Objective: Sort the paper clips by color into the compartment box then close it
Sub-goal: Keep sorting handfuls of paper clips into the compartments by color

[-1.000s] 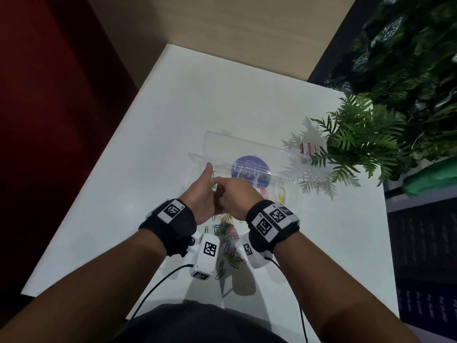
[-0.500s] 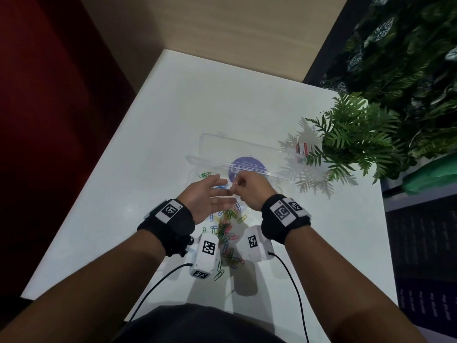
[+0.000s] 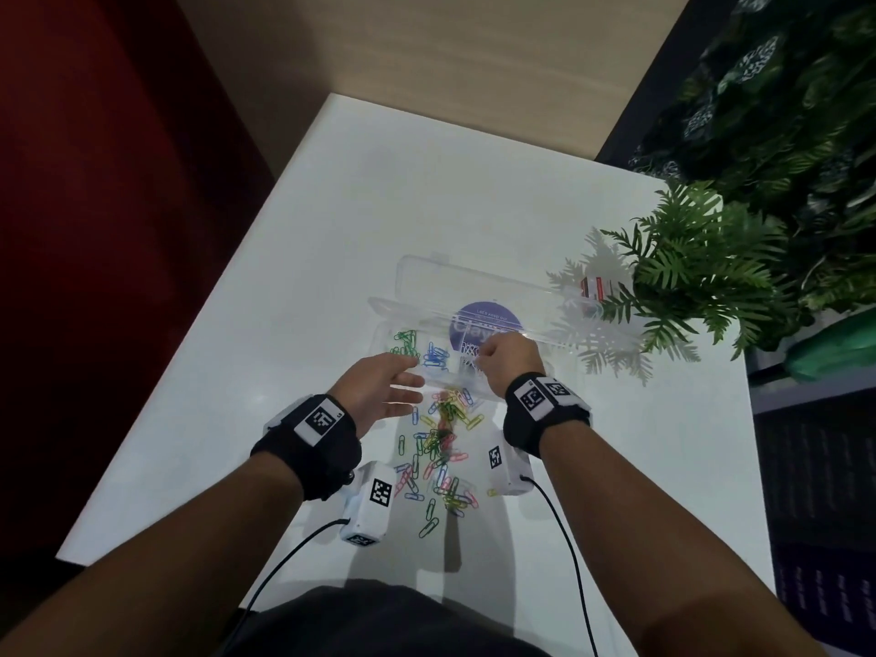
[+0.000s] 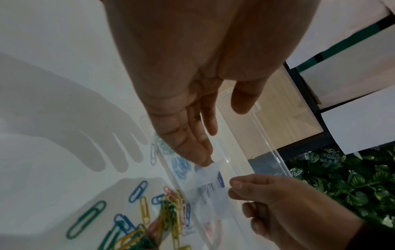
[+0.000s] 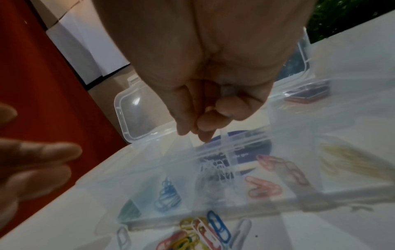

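The clear compartment box (image 3: 385, 335) lies on the white table with its lid (image 3: 474, 286) open. Its compartments hold green clips (image 3: 406, 341), blue clips (image 3: 434, 358), white clips (image 5: 215, 170), pink clips (image 5: 269, 177) and yellow clips (image 5: 352, 164). A mixed pile of paper clips (image 3: 441, 448) lies just in front of the box. My right hand (image 3: 509, 360) hovers over the white-clip compartment. Its fingers (image 5: 203, 125) are curled and pinched together, and no clip shows between them. My left hand (image 3: 381, 391) floats at the box's near left corner, fingers (image 4: 192, 142) straight, holding nothing.
A fern plant (image 3: 701, 277) overhangs the table's right side by the box's right end, with a small red-and-white item (image 3: 595, 289) under it. Bare tabletop (image 3: 379, 206) stretches beyond and left of the box. A dark red wall runs along the left.
The two hands were together above the pile; they have parted. My right hand went forward and right to the box's middle, and my left hand spread its fingers flat.
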